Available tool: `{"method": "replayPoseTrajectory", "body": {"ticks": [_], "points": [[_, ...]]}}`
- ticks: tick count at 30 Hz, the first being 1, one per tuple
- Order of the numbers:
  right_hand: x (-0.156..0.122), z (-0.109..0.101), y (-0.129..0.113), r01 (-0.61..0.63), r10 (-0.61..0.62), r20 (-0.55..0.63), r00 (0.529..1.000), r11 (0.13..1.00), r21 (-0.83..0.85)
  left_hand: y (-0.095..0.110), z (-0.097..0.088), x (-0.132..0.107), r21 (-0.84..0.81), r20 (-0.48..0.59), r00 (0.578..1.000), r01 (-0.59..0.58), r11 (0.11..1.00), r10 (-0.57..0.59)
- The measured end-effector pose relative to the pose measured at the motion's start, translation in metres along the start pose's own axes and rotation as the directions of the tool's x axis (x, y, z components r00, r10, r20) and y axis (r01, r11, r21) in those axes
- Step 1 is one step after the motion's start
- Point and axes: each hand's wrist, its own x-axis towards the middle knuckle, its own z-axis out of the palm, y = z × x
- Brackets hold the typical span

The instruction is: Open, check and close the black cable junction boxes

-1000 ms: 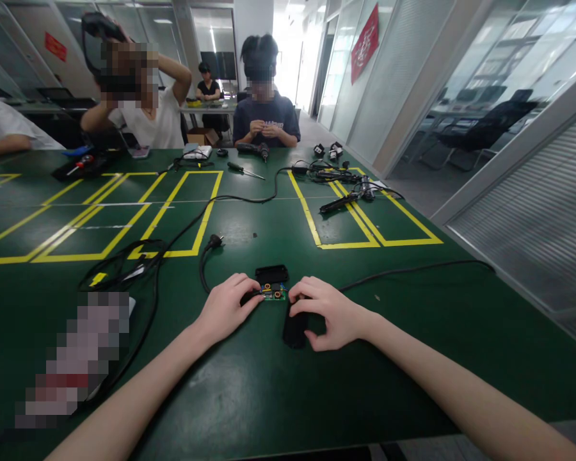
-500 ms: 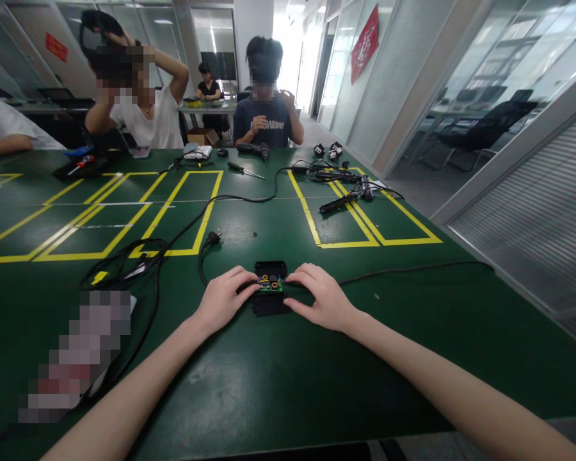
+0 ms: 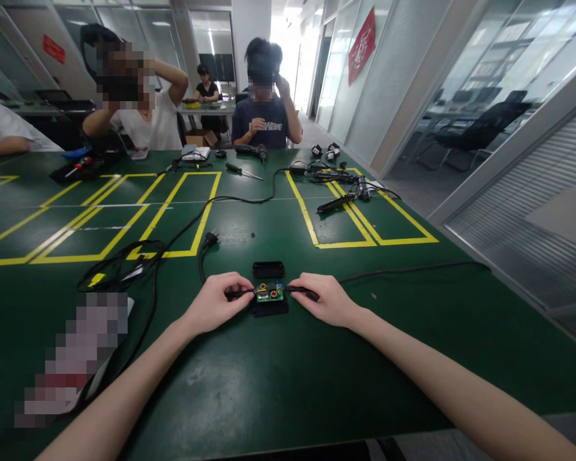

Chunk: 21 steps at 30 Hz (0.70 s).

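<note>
A small green circuit board (image 3: 269, 294) with copper-wound coils sits between my hands. My left hand (image 3: 221, 298) pinches the black cable (image 3: 239, 293) at the board's left end. On the other side, my right hand (image 3: 322, 298) is closed on the black cable (image 3: 303, 291) leaving the right end. One black casing half (image 3: 269, 269) lies behind the board, apart from it. The other black casing half (image 3: 270, 310) is just in front, partly covered by the board.
A power plug (image 3: 212, 239) stands behind my left hand. Coiled black cable (image 3: 120, 272) and a blurred flat item (image 3: 72, 358) lie left. Farther back are a screwdriver (image 3: 244, 171), a power drill (image 3: 252, 151) and black clamp-like gear (image 3: 336, 203). Several people sit beyond the table.
Both hands have shifted from the casing to grip the cables. The circuit board has come toward me, away from the rear casing half and over the front one.
</note>
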Motion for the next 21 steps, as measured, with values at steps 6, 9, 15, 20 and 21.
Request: {"method": "replayPoseTrajectory", "body": {"ticks": [6, 9, 15, 20, 21], "points": [[-0.0011, -0.001, -0.0036, 0.08, -0.08, 0.007, 0.997, 0.996, 0.047, 0.002, -0.0013, -0.005, -0.02, 0.139, 0.99, 0.031, 0.999, -0.028], [-0.0007, -0.0005, -0.0031, 0.082, -0.083, 0.034, 0.996, 0.996, 0.036, 0.0036, -0.0021, -0.005, -0.008, 0.185, 0.983, 0.015, 1.0, -0.013], [0.0008, 0.0021, -0.002, -0.002, 0.001, 0.07, 0.998, 1.0, 0.005, 0.0002, 0.0004, -0.0038, 0.087, 0.175, 0.985, -0.028, 0.996, 0.013], [0.0012, 0.0046, -0.0001, -0.045, 0.046, 0.062, 0.997, 0.999, -0.032, -0.0039, 0.003, -0.0039, 0.146, 0.108, 0.994, -0.05, 0.988, 0.034], [0.0011, 0.0049, 0.0005, -0.054, 0.056, 0.065, 0.996, 0.998, -0.034, -0.0044, 0.0031, -0.004, 0.154, 0.103, 0.994, -0.053, 0.987, 0.038]]}}
